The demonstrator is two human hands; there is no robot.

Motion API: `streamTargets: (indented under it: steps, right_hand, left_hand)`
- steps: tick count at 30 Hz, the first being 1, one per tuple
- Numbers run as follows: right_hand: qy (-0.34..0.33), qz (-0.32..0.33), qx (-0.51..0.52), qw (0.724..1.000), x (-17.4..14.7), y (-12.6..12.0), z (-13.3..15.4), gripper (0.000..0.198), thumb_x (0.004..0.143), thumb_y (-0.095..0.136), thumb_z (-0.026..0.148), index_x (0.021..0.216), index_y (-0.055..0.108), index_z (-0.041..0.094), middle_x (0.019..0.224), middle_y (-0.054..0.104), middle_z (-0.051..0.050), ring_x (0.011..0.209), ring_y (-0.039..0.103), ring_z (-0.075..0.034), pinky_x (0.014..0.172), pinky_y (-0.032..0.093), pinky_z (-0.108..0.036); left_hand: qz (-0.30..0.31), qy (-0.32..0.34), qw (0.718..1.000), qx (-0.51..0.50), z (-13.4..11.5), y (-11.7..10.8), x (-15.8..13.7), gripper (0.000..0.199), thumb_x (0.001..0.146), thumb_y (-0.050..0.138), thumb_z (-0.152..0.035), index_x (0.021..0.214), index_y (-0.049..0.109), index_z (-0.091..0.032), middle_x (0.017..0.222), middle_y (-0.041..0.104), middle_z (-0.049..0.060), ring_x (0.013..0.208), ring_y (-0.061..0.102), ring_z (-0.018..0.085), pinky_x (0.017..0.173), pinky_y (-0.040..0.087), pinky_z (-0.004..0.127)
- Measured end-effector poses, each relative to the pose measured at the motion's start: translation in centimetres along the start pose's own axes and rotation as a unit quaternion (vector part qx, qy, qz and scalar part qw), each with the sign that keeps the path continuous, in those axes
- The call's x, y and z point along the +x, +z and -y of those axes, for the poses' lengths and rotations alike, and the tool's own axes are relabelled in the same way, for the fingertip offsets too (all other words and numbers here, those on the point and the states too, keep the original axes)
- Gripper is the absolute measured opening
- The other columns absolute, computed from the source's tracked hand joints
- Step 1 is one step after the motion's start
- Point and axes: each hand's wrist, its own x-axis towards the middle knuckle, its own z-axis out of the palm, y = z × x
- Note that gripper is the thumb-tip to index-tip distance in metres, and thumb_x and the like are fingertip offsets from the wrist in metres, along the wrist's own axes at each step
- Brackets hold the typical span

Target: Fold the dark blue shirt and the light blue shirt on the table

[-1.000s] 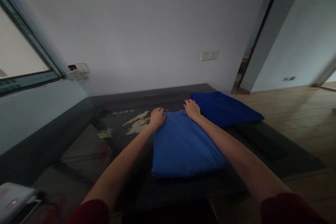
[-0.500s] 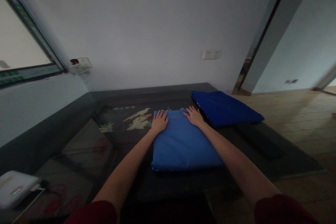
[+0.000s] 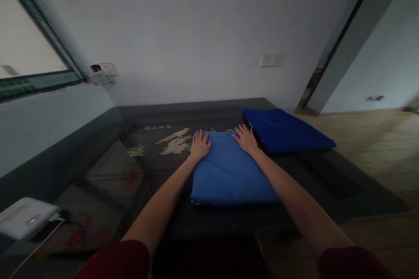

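A light blue folded cloth (image 3: 231,174) lies flat on the dark table (image 3: 209,222) right in front of me. My left hand (image 3: 200,144) rests palm down on its far left corner with fingers spread. On the far right corner lies my right hand (image 3: 246,138), also flat with its fingers apart. Neither hand grips the fabric. Just beyond my right hand, a darker blue folded cloth (image 3: 288,131) sits on the table, its left edge close to my fingers.
At the lower left stands a white box-shaped device (image 3: 29,218) with a cable (image 3: 37,248). A long dark object (image 3: 330,174) lies on the table at right. Behind the table rises a wall with a double socket (image 3: 272,60); a power strip (image 3: 103,77) hangs at the left corner.
The whole view has shifted slightly, so things sit a little higher and mostly further right. Both hands stay flat at the far corners of the light blue cloth.
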Motion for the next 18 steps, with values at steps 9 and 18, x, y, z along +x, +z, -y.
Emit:
streamTargets:
  steps: [9,18]
  right_hand:
    - [-0.017,-0.030,0.032,0.999,0.0,-2.0,1.3,0.040,0.097,0.038,0.037,0.126,0.058,0.018,0.144,0.044,-0.011,0.139,0.028,-0.023,0.113,0.018,-0.050]
    - [-0.133,0.012,0.122,0.983,3.3,-5.5,8.0,0.037,0.096,0.042,0.030,0.126,0.057,0.015,0.133,0.055,-0.011,0.128,0.044,-0.021,0.108,0.031,-0.038]
  left_hand:
    - [-0.117,-0.021,0.983,-0.139,0.0,-2.3,0.0,0.047,0.092,0.040,-0.025,0.138,0.040,-0.014,0.147,0.037,0.016,0.138,0.030,0.025,0.113,0.024,0.041]
    - [-0.023,-0.008,0.927,-0.374,3.0,-9.0,-7.4,0.043,0.089,0.044,-0.027,0.130,0.042,-0.016,0.099,0.064,0.008,0.087,0.063,0.017,0.078,0.050,0.031]
